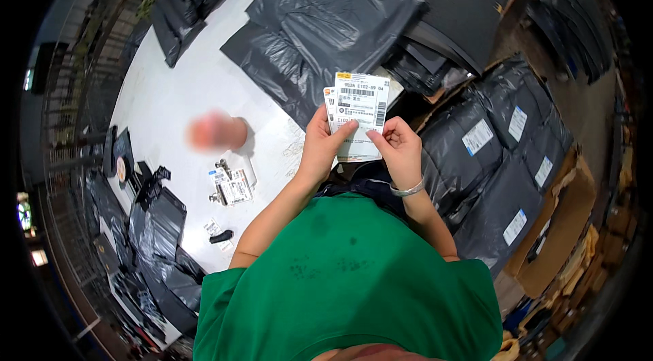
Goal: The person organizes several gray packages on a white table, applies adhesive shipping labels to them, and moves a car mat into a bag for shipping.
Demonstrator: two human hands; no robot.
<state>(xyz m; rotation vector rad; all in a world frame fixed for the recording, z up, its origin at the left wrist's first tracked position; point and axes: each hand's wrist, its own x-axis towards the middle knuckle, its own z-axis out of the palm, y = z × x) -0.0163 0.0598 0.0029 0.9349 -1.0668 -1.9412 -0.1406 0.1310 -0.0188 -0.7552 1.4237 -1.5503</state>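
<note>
A small stack of white shipping labels (364,104) is held upright in front of my chest, over the table's edge. My left hand (322,148) grips its left side, the thumb pressed on the front. On the lower right, my right hand (400,149) pinches the labels between thumb and fingers; a silver bracelet (408,190) circles that wrist. A second label with an orange corner peeks out behind the front one at the left. Just beyond the labels lie black plastic mailing bags (333,10), stacked flat.
On the white table (153,99) sit a blurred pinkish object (228,133), clipped labels (235,187) and a small black tool (221,236). More black bags (158,225) lie at the left. To the right, a cardboard box (559,215) holds labelled black parcels (469,170).
</note>
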